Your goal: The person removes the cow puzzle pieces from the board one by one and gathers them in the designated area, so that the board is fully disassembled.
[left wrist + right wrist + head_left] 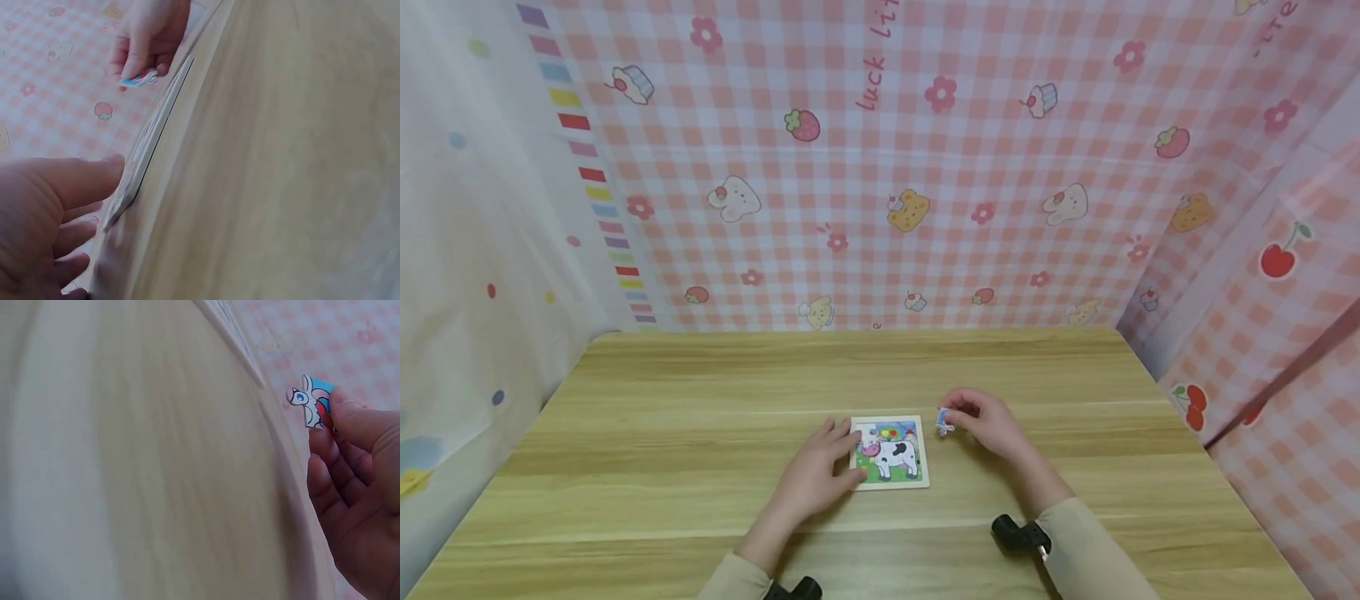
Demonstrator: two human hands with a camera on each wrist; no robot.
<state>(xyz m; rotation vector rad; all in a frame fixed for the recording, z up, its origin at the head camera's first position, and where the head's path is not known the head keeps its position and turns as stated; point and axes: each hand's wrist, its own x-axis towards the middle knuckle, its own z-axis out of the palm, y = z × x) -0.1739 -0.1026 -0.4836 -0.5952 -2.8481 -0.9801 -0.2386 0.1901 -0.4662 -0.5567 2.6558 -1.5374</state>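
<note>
A square jigsaw puzzle with a black-and-white cow picture and a pale frame lies flat on the table. My left hand rests at its left side, thumb and fingers relaxed along the edge. A pale patch shows at the picture's upper left, next to those fingertips. To the right of the board, my right hand pinches a small puzzle piece between thumb and fingers. The piece has blue, red and white printing and part of a drawn eye. In the left wrist view the board appears edge-on.
The wooden table extends around the board on all sides. Behind it hangs a pink checked curtain, with more cloth at left and right. A black wrist device sits by the right sleeve.
</note>
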